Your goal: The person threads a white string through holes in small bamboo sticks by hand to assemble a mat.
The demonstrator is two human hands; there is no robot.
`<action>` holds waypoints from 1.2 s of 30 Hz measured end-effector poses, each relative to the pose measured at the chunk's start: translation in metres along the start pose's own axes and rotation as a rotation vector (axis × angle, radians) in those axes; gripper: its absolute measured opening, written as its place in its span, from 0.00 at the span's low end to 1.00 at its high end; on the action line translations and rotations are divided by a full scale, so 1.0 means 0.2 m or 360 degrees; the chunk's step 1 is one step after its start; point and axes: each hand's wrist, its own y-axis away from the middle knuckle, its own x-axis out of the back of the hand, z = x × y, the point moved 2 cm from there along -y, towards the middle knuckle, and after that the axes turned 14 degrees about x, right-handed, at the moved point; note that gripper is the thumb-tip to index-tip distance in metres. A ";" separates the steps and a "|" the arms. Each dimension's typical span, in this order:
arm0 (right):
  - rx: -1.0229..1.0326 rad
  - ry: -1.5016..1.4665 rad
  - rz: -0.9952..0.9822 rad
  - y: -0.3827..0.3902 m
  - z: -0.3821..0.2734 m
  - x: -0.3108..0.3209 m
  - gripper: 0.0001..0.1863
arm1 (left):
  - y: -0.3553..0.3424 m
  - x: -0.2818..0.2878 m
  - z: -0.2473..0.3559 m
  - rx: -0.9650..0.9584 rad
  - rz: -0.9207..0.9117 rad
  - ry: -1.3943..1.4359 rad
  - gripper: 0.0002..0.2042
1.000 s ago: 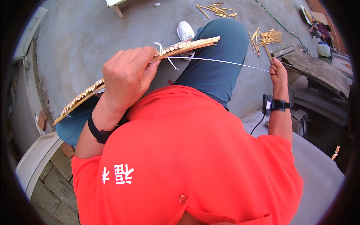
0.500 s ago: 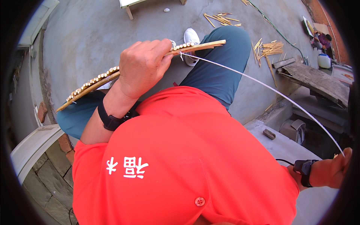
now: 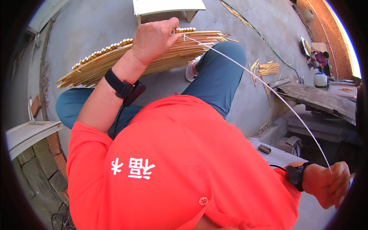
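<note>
Left hand point(image 3: 156, 40) at 11 o'clock, fingers and thumb closed over the upper edge of a stick mat point(image 3: 101, 66); how far the fingertips reach behind it cannot be told. The mat spans from about 10 o'clock round to 12, beyond the knees, its pale sticks side by side and slightly fanned, with a row of round cut ends along the upper edge. A white cord point(image 3: 268, 85) leaves a small knot on the mat just beside the left hand and runs, near straight with a slight bow, to 4 o'clock. There the right hand point(image 3: 330, 184) has its fingers curled in and the cord caught in them; whether it grips anything else cannot be told, the far side being near the dark rim. Both wrists carry black straps. At 2 o'clock a pile of loose sticks point(image 3: 269, 69) lies on grey ground, near a green hose point(image 3: 264, 38). A weathered board point(image 3: 318, 99) sits just short of 3 o'clock, a white table point(image 3: 168, 5) at 12.
</note>
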 end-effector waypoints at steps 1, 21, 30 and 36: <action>-0.0047 0.0127 0.0052 0.03 0.04 0.00 0.06 | -0.05 -0.01 -0.03 0.0046 0.0049 -0.0032 0.11; -0.0757 0.0559 0.1007 0.52 0.15 0.82 0.07 | -0.27 -0.03 -0.30 0.0541 0.0153 -0.0375 0.15; -0.1218 0.1252 0.1824 1.29 0.13 1.57 0.07 | 0.12 0.03 0.07 0.0110 -0.0065 0.0025 0.10; -0.1611 0.0892 0.1991 1.54 0.12 1.72 0.07 | 0.23 0.04 0.07 0.0018 -0.0200 0.0033 0.10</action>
